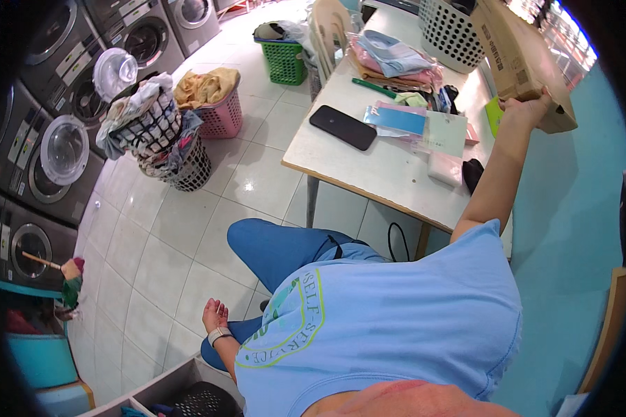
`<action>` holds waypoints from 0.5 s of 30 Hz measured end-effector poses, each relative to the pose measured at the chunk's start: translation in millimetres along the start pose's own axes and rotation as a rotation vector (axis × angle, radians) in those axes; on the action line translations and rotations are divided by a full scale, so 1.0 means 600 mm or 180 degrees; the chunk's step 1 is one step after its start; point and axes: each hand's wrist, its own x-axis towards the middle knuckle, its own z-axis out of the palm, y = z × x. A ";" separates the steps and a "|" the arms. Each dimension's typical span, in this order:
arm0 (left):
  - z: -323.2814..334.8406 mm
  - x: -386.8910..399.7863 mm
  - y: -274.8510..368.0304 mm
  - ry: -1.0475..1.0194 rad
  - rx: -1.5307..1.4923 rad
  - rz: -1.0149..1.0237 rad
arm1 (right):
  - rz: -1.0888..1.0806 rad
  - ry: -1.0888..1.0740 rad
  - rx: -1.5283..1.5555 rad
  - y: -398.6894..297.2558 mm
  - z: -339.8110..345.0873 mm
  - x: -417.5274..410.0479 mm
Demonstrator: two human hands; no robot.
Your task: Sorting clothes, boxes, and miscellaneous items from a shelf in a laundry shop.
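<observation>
My right hand (529, 109) reaches up at the upper right and grips the near end of a long cardboard box (521, 52), which lies tilted beside a white perforated plastic basket (448, 36). At the lower left my left hand (215, 314), with a band on its wrist, hangs empty beside my leg, fingers loosely curled. The white table (365, 177) bears a black smartphone (342, 127), a blue card (396, 120), a green pen-like item (374, 88), a pale paper (445, 133), a white packet (445, 168) and folded clothes (391, 54) in clear plastic.
Front-loading machines (146, 39) line the left, some with open round doors (65, 149). Stacked laundry baskets (188, 167), a pink basket (221, 114) and a green basket (283, 62) stand on the tiled floor. Plastic chairs (331, 26) adjoin the table; a blue wall (563, 208) rises at right.
</observation>
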 end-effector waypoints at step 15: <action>0.026 -0.039 -0.005 -0.0270 0.0375 0.0560 | 0.0090 0.0111 -0.0789 0.224 -0.066 0.022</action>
